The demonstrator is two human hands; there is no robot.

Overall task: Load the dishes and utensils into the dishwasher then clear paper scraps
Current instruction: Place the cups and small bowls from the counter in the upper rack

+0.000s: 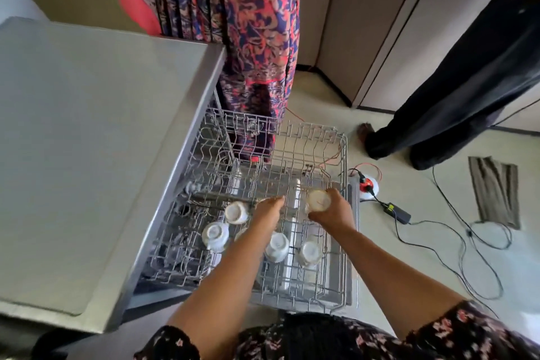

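She stands over the pulled-out rack [346, 161] with both arms reaching down into it. Her right hand [333, 212] is curled round a pale cup [318, 201], held bottom-up just over the wires at the rack's right side. Her left hand [267, 209] lies beside it, fingers stretched forward and fairly straight above the wires; whether they touch the rack I cannot tell.

Four more cups sit upside down in the rack: one [236, 212] just left of the left hand, another [215, 236] nearer her and further left, a third [277, 247] between her forearms, and a fourth [310, 253] under the right wrist.

Left of the left hand spreads a grey worktop [87, 140]. Beyond the hands stands someone in a patterned skirt [257, 23]. To the right of the right hand a cable [455, 257] trails over the floor past a black adapter [401, 214], and a second person in dark trousers [453, 96] stands further off.
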